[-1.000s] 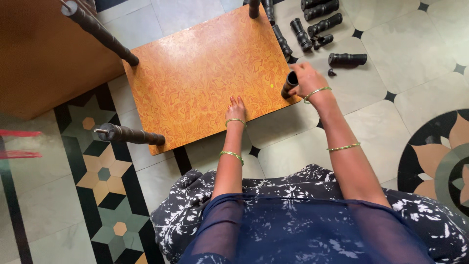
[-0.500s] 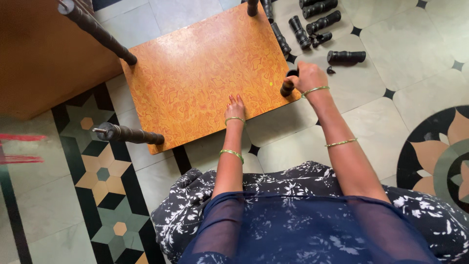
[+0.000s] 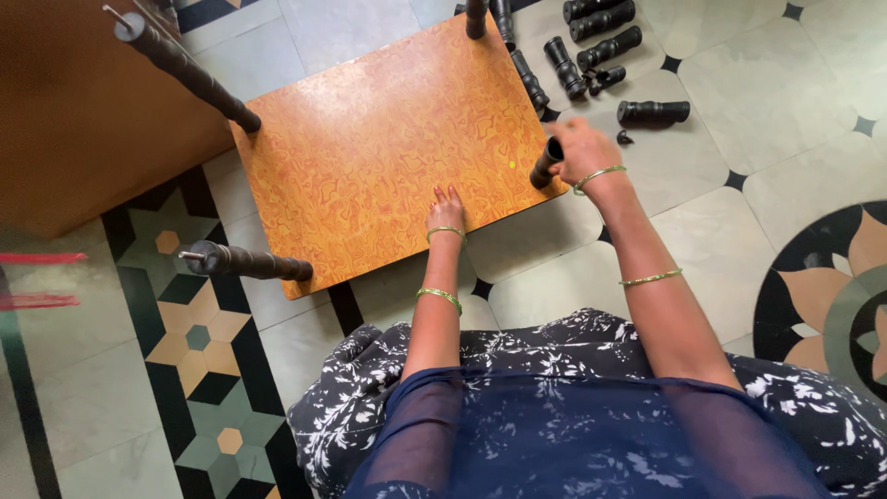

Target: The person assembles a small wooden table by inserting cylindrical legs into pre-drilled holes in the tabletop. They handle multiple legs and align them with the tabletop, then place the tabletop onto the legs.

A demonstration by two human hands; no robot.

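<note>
Head view: right hand point(image 3: 580, 148) closed around the black turned leg point(image 3: 546, 164) at the orange board point(image 3: 388, 148) near corner; left hand point(image 3: 445, 209) flat, open, pressing the board. Leg looks rigid, light, smooth; hold mid-shaft.

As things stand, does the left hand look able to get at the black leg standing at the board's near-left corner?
Probably yes. The left hand lies flat on the orange board, and the leg stands at that same near edge with only bare board between them. The right hand is busy gripping another leg piece.
</note>
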